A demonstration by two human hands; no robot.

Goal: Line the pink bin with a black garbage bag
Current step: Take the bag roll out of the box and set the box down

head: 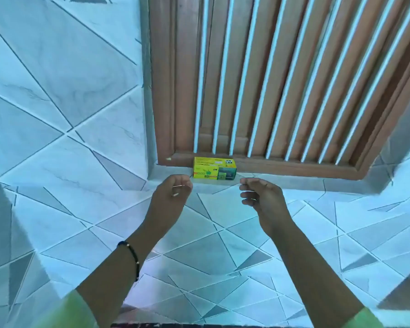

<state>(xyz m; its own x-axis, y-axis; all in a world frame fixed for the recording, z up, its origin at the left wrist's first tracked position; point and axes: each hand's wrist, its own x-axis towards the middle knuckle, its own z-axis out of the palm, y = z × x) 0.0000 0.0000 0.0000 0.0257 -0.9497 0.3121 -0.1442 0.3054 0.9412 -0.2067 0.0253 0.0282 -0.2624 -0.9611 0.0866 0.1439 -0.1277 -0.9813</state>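
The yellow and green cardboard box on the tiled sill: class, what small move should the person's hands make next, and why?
Probably reach forward and take hold of the yellow and green cardboard box, which looks like a pack of bin bags. It rests on the tiled sill below the wooden louvred window. The left hand and right hand hover just short of it, loosely curled and holding nothing, and no bag or bin shows.

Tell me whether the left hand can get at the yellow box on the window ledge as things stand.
Probably yes. The yellow box stands in the open on the tiled ledge below the wooden window frame, and the left hand, holding nothing, hovers just short of it with nothing between them.
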